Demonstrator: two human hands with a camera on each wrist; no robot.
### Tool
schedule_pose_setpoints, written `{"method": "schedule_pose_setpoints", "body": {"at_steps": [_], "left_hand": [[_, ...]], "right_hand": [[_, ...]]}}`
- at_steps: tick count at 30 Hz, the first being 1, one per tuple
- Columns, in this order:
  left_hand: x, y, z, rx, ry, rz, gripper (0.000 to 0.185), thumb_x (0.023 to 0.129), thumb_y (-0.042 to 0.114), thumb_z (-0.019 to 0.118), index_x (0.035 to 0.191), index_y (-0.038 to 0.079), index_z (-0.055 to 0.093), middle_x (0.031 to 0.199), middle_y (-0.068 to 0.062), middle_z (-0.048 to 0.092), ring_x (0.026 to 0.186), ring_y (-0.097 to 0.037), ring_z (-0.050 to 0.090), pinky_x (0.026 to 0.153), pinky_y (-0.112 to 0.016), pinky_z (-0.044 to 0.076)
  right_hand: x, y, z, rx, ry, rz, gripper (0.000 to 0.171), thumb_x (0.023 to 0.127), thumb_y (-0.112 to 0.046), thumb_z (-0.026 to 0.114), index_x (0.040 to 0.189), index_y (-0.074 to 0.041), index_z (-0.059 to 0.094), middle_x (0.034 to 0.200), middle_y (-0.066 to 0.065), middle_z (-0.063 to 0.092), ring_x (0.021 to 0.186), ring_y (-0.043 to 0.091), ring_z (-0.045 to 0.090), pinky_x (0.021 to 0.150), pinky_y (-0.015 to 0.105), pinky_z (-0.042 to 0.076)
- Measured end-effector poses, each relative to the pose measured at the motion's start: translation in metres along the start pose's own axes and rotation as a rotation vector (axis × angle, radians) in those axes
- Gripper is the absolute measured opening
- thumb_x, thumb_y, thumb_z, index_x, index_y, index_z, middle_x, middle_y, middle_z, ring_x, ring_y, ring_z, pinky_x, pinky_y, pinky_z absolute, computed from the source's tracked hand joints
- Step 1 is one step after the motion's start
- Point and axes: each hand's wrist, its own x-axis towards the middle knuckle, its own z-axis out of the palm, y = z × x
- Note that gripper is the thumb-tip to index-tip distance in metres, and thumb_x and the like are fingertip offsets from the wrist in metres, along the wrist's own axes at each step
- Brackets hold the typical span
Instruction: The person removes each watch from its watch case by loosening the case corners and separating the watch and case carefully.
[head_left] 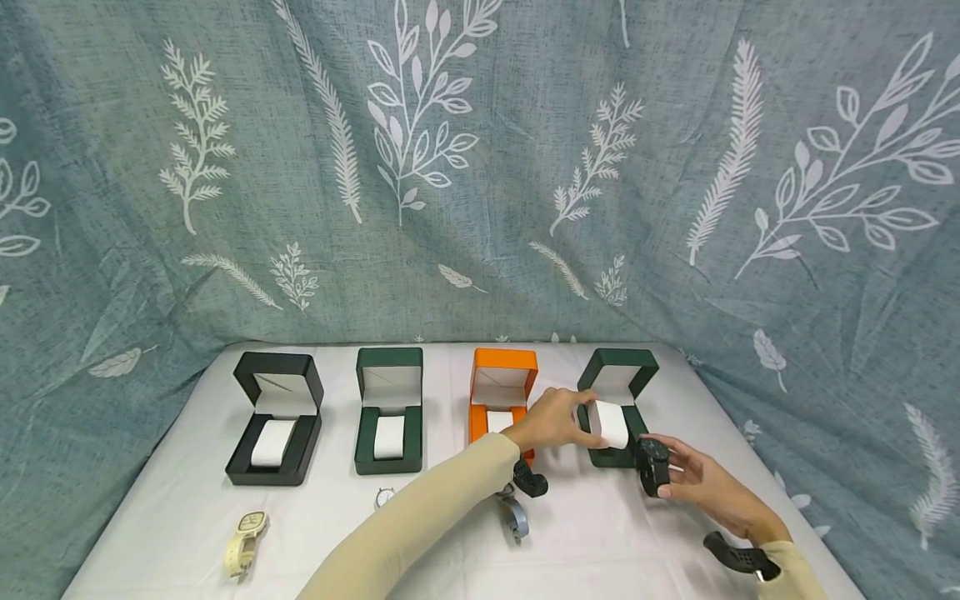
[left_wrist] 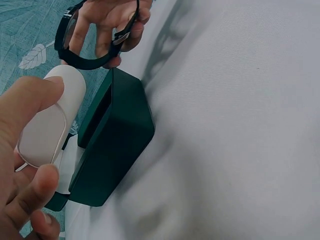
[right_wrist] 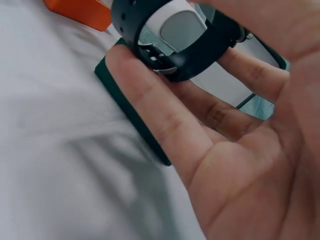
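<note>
My left hand (head_left: 553,421) pinches a white watch cushion (head_left: 609,423) between thumb and fingers. The cushion is held above the open dark green watch box (head_left: 619,360) at the right end of the row. Close to the box's front right corner, my right hand (head_left: 705,483) holds a black wristwatch (head_left: 652,467) by thumb and fingers. In the left wrist view the watch's strap (left_wrist: 92,64) forms a closed loop, just beyond the cushion's far end (left_wrist: 72,82). The strap's buckle (right_wrist: 162,65) shows in the right wrist view, with fingers behind it.
Further left stand an open orange box (head_left: 504,358), another green box (head_left: 390,358) and a black box (head_left: 274,364), each with a white cushion. A cream watch (head_left: 246,537), a white-dialled watch (head_left: 385,497) and a grey-blue watch (head_left: 514,515) lie in front. My left sleeve (head_left: 427,517) crosses the table.
</note>
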Motion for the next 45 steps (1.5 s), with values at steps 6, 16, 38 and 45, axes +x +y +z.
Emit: {"method": "schedule_pose_setpoints", "body": {"at_steps": [6, 16, 38, 45], "left_hand": [[0.0, 0.0, -0.001, -0.001, 0.0, -0.001, 0.081, 0.081, 0.046, 0.088, 0.149, 0.014, 0.057, 0.046, 0.005, 0.041, 0.042, -0.008, 0.038, 0.047, -0.021, 0.033], [0.0, -0.002, 0.0, -0.003, 0.01, -0.011, 0.081, 0.08, 0.046, 0.088, 0.148, 0.015, 0.058, 0.045, 0.005, 0.042, 0.04, -0.007, 0.035, 0.047, -0.02, 0.031], [-0.003, 0.0, 0.001, 0.015, 0.008, -0.014, 0.082, 0.081, 0.049, 0.087, 0.149, 0.015, 0.056, 0.045, 0.007, 0.035, 0.04, -0.007, 0.028, 0.045, -0.02, 0.029], [-0.002, 0.002, 0.002, 0.018, 0.002, -0.031, 0.082, 0.081, 0.047, 0.087, 0.15, 0.015, 0.056, 0.045, 0.007, 0.033, 0.039, -0.007, 0.027, 0.045, -0.02, 0.029]], "right_hand": [[-0.003, 0.004, 0.002, 0.022, -0.002, 0.019, 0.087, 0.097, -0.004, 0.07, 0.164, -0.005, 0.016, 0.164, 0.033, 0.01, 0.142, 0.038, 0.043, 0.101, 0.048, 0.05], [-0.009, 0.007, 0.007, 0.064, -0.041, 0.053, 0.086, 0.098, -0.004, 0.069, 0.164, -0.003, 0.015, 0.163, 0.033, 0.017, 0.142, 0.03, 0.043, 0.101, 0.047, 0.05], [-0.011, 0.015, 0.016, 0.069, -0.095, 0.129, 0.082, 0.101, -0.01, 0.066, 0.164, -0.002, 0.015, 0.166, 0.033, 0.001, 0.147, 0.053, 0.025, 0.101, 0.048, 0.05], [-0.013, 0.013, 0.018, 0.028, -0.057, 0.155, 0.083, 0.101, -0.013, 0.067, 0.163, 0.004, 0.014, 0.164, 0.036, 0.004, 0.146, 0.053, 0.026, 0.101, 0.045, 0.051]]}}
